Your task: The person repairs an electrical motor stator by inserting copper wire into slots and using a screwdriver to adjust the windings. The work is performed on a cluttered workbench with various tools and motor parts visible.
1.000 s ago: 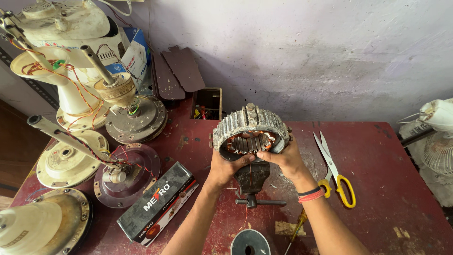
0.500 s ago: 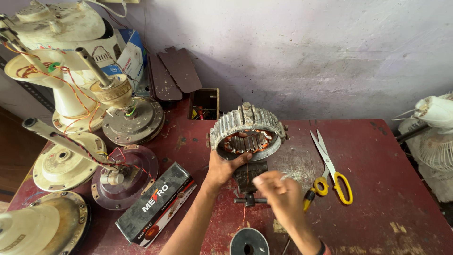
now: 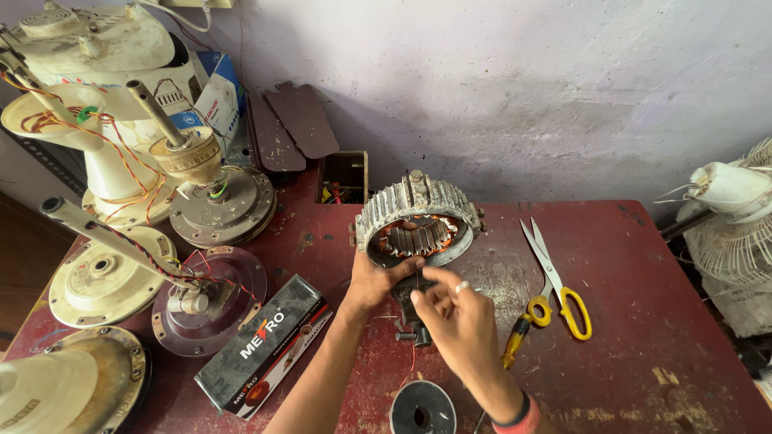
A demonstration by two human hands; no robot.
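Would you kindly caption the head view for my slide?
Left hand steadies a fan motor stator while right hand works beneath it on a red workbench.

I've got yellow-handled scissors (image 3: 555, 277) lying right, a long dark box (image 3: 265, 345) left, fan motor housings (image 3: 217, 205) crowding the red table (image 3: 643, 337).

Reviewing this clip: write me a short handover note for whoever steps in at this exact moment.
Left hand: gripping the lower left rim of the motor stator, which stands tilted on a small stand on the red table.
Right hand: just below the stator, fingers pinched together as if on fine wire; what it grips cannot be made out.
Nearby: wire spool at the table's front edge, yellow-handled scissors and a screwdriver to the right, a dark box to the left.
Done: copper coils show in several stator slots.
Left: how many slots remain cannot be told.
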